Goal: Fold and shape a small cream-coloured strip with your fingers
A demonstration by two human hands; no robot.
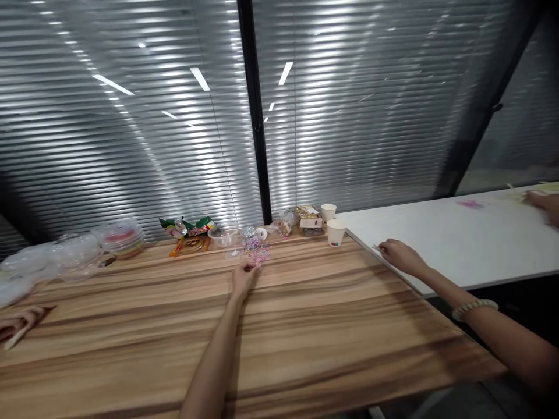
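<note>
1. Nearest the camera, the wooden table (305, 349) lies bare under two outstretched forearms; it serves as the landmark.
2. Left hand (243, 277) reaches to the table's far middle, fingertips pinched narrow on the pink bead pile (257, 256); exactly what it holds is too small to tell.
3. Right hand (399, 256) rests curled at the table's right edge, touching the white table (458, 238); its hold I cannot tell.
4. Risk: a sweeping wrist could scatter beads or tip the paper cups (335, 231) at the far right corner.
5. Open room: the whole near half. Another person's hand (20, 323) sits at the left edge.
</note>
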